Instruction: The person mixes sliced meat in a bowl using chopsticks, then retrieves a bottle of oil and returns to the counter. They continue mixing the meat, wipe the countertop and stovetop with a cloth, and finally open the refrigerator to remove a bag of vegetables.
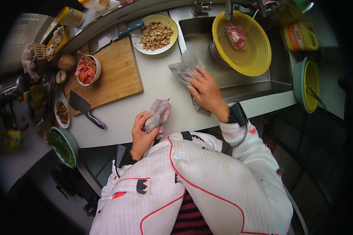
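Observation:
My left hand [142,135] is closed round a bunched, checked dishcloth [159,113] with pink edging, just above the counter's front edge. My right hand [206,91] presses on a grey cloth [179,71] at the left rim of the sink [231,88]. Its fingers lie over the cloth, whose far end is smeared by motion. Beyond that hand, a yellow basin [259,58] with a piece of raw meat [237,37] in it sits over the sink.
A wooden cutting board [119,78] lies left, bearing a white bowl of pinkish slices [86,71]. A cleaver [84,107] lies at its front edge. Behind stands a plate of nuts [156,35] beside a blue-handled knife [130,28]. A bowl of greens [62,149] stands front left.

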A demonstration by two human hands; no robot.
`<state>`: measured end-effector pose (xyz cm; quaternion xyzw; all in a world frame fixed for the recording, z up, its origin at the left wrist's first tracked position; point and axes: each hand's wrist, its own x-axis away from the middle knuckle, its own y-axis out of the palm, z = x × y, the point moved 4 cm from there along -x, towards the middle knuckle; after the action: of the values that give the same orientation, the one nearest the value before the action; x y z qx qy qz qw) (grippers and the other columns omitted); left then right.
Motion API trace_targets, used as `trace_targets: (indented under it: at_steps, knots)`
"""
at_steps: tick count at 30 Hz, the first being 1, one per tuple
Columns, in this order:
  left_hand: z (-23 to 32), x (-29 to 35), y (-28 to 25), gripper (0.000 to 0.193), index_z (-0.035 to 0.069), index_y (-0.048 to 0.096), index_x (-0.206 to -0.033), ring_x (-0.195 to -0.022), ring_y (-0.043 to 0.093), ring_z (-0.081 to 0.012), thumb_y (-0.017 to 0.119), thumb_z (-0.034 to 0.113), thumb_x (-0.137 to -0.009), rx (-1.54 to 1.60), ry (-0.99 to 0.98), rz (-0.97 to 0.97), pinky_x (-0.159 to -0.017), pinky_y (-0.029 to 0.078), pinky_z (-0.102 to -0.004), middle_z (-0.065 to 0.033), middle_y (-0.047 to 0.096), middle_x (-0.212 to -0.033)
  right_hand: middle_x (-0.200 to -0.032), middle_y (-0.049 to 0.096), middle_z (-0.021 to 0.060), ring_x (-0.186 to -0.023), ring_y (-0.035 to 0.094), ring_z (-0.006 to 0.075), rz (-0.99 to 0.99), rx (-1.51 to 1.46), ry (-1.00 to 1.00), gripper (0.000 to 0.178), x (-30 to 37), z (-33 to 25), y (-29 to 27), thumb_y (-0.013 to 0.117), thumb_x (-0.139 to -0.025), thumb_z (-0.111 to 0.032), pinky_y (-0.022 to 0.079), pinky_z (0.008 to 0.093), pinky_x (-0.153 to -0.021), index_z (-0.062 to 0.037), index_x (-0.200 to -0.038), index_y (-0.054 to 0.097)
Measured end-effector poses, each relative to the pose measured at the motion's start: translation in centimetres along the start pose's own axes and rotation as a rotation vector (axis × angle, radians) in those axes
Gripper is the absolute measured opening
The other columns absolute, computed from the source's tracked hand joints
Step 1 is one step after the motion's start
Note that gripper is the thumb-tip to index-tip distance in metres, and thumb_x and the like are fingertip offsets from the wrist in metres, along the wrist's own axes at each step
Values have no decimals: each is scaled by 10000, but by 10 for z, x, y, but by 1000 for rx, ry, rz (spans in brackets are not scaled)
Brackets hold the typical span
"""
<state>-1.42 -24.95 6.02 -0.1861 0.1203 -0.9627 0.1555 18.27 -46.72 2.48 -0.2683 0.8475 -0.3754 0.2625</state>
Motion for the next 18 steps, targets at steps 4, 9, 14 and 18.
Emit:
trace_targets:
  at_steps: [4,9,14,18]
  knots:
    - [-7,18,-30,443,-17,654,-1182,-1250,529,-228,738,-52,-749,26,-30,103,-1058,425,-337,-131,506,-1367,-1509,454,151,-1406,387,380,-100,167,-174,479,-65,-20,70,639,-935,-262,343,527,-1141,-167,-1398,561]
    - [-24,43,-49,451,-21,645,-1205,-1267,515,-237,734,-61,-764,123,-49,206,-1074,414,-351,-133,503,-1373,-1561,381,168,-1463,293,391,-81,204,-107,505,-86,-41,115,577,-969,-307,269,556,-1176,-191,-1456,511]
    - [-33,43,-66,476,-23,634,-1227,-1245,533,-219,733,-86,-765,149,-11,247,-1034,466,-330,-125,472,-1389,-1514,443,164,-1464,308,368,-170,138,-166,479,-34,-82,125,627,-925,-286,279,529,-1176,-70,-1350,583]
    - [-31,29,-68,469,-32,631,-1227,-1258,519,-219,734,-83,-772,229,13,226,-1052,448,-334,-122,471,-1384,-1476,501,98,-1422,402,318,-301,60,-392,433,23,-95,105,669,-892,-227,349,478,-1136,-113,-1307,618]
